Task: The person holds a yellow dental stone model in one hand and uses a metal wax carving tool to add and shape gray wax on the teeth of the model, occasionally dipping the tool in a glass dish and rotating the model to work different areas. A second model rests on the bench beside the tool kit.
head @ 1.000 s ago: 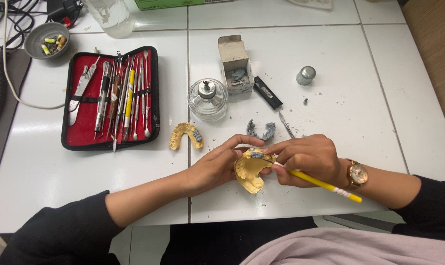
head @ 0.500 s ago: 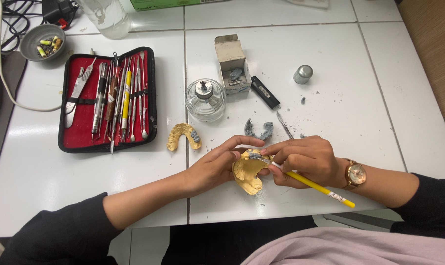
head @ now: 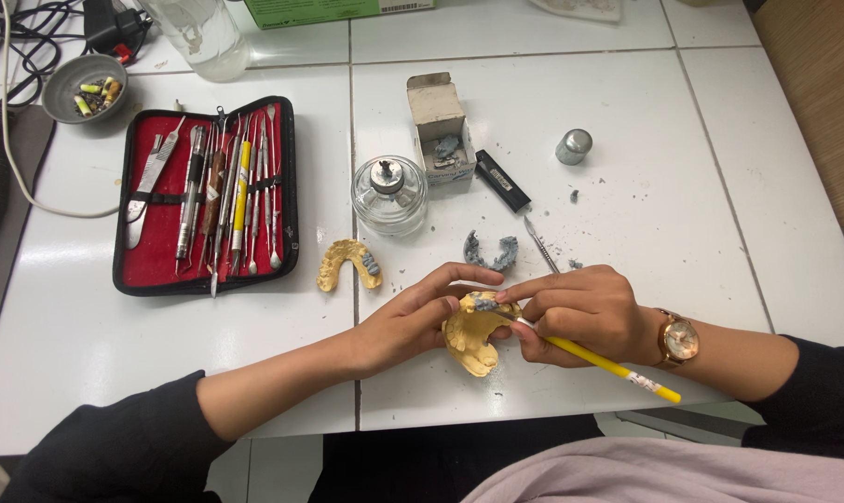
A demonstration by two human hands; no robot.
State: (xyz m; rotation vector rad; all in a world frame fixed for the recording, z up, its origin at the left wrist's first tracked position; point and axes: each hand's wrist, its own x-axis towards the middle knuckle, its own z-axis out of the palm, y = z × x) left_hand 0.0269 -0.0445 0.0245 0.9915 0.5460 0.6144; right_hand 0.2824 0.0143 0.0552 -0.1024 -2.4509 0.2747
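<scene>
My left hand point(head: 413, 317) grips a yellow plaster jaw cast point(head: 470, 337) just above the table's front edge. A grey wax lump sits on the cast's top. My right hand point(head: 580, 315) holds a yellow-handled carving tool point(head: 608, 365) like a pen, its tip pressed to the grey wax. A second yellow cast point(head: 346, 262) with a grey patch lies to the left of my hands. A grey wax arch point(head: 492, 251) lies just behind them.
A red-lined instrument case point(head: 208, 196) lies open at the left. A glass spirit lamp point(head: 389, 193), a small open carton point(head: 439, 126), a black lighter point(head: 503, 182), a metal cap point(head: 573, 146), a thin metal tool point(head: 538, 242) and a grey bowl point(head: 85, 88) stand on the white table point(head: 646, 214).
Both hands stay on the cast with only slight shifts. The tool's tip keeps working at the grey wax on top.
</scene>
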